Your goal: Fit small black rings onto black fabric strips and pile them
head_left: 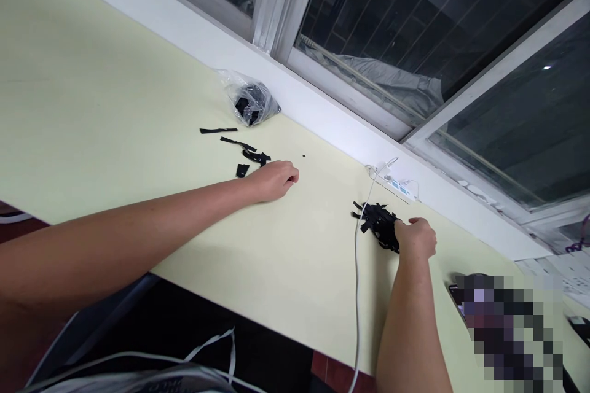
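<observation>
My left hand rests low over the table with its fingers curled closed; whatever may be inside the fingers is hidden. Just behind it lie several short black strips, and a small black piece is close to the wrist. At the right edge of a heap of black strips, my right hand touches the heap with bent fingers. The back of that hand hides most of its fingertips, so what they grip does not show.
A clear plastic bag with black pieces stands by the windowsill. A white cable runs from near a power strip past the heap and over the table's front edge. A phone lies at the right beside a blurred-out area.
</observation>
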